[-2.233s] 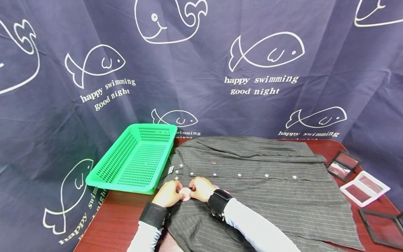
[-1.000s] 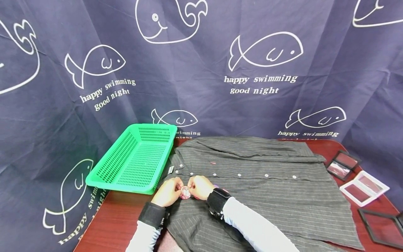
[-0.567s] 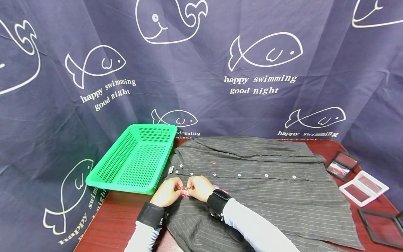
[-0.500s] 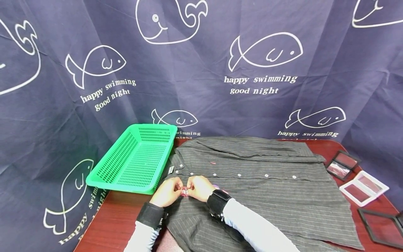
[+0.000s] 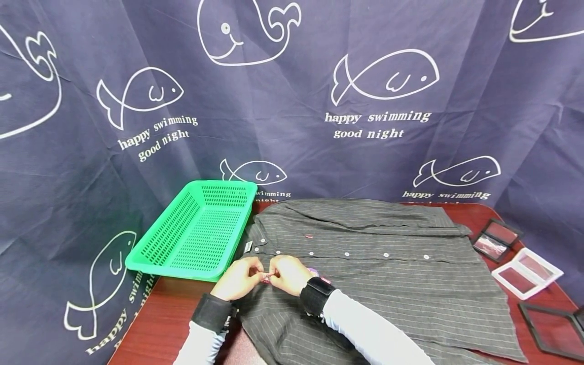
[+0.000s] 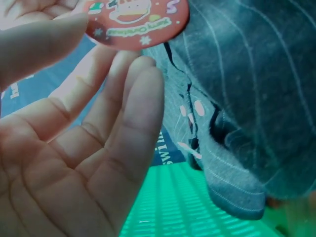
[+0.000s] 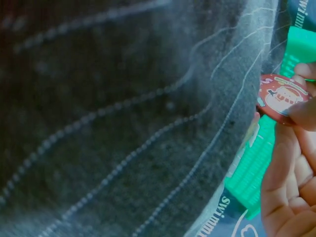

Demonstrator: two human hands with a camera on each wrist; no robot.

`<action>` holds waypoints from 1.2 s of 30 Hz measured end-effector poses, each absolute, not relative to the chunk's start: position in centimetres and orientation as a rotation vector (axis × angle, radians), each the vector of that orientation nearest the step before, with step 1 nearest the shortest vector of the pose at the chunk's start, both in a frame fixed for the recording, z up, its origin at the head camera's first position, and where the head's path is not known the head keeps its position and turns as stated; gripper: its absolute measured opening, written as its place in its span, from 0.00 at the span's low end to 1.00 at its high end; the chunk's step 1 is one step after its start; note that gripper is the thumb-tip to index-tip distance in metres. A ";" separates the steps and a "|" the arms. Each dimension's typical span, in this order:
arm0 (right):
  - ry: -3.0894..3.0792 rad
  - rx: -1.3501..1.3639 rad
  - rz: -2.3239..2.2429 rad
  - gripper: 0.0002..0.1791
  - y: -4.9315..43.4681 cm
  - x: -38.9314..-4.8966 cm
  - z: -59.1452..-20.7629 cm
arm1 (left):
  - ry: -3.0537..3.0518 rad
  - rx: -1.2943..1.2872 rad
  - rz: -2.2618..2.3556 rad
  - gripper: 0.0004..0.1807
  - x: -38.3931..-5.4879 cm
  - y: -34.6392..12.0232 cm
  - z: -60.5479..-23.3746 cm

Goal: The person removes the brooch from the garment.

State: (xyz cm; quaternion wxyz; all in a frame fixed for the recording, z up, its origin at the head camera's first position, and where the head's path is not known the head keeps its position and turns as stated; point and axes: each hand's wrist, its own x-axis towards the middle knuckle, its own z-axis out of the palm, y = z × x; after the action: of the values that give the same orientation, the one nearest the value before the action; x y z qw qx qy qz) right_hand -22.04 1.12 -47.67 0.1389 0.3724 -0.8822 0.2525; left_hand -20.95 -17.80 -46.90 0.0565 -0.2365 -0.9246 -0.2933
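A round red badge (image 6: 136,24) with "Merry Christmas" lettering and small white snowflakes is pinched between both hands over the collar end of a dark striped button-up shirt (image 5: 388,294). My left hand (image 5: 238,280) has its thumb on one edge of the badge, with fingers under it in the left wrist view. Across from it, my right hand (image 5: 289,275) grips the opposite edge, thumb on the printed face in the right wrist view. Seen from the head, the badge is tipped nearly edge-on. Its back is hidden.
A green plastic basket (image 5: 132,261) stands at the left. Along the right edge lie a black compact-like frame (image 5: 496,238), a white one (image 5: 558,274) and a larger black frame (image 5: 531,322). A purple item (image 5: 314,271) shows beside my right wrist on the shirt.
The badge has turned from face-up to nearly edge-on between the fingers. Both hands have drawn closer together round it, and the left wrist has shifted slightly left. The shirt stays in place.
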 end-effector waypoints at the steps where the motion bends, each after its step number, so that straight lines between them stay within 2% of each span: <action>1: -2.540 1.085 0.715 0.09 1.1 -22.0 -47.7 | -2.801 -0.728 -0.896 0.06 -20.9 -17.8 -46.8; 7: -2.465 1.148 0.622 0.09 1.1 -21.8 -47.8 | -2.817 -0.782 -0.914 0.02 -20.9 -17.9 -46.6; 17: -2.474 1.212 0.492 0.12 1.0 -21.6 -48.2 | -2.907 -0.828 -0.933 0.07 -21.0 -18.2 -47.2; 28: -2.454 1.239 0.457 0.15 1.1 -21.1 -48.2 | -2.958 -0.882 -0.957 0.05 -20.9 -18.1 -47.9; 36: -2.473 1.253 0.453 0.14 1.3 -20.6 -48.0 | -2.970 -0.937 -0.989 0.07 -20.8 -17.9 -48.0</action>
State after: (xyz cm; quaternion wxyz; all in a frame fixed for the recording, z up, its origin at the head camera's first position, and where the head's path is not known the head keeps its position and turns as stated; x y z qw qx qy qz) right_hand -20.64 1.34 -48.01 0.1653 0.4400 -0.8682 0.1590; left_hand -20.81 -17.91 -48.02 -0.0629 -0.2861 -0.9072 -0.3020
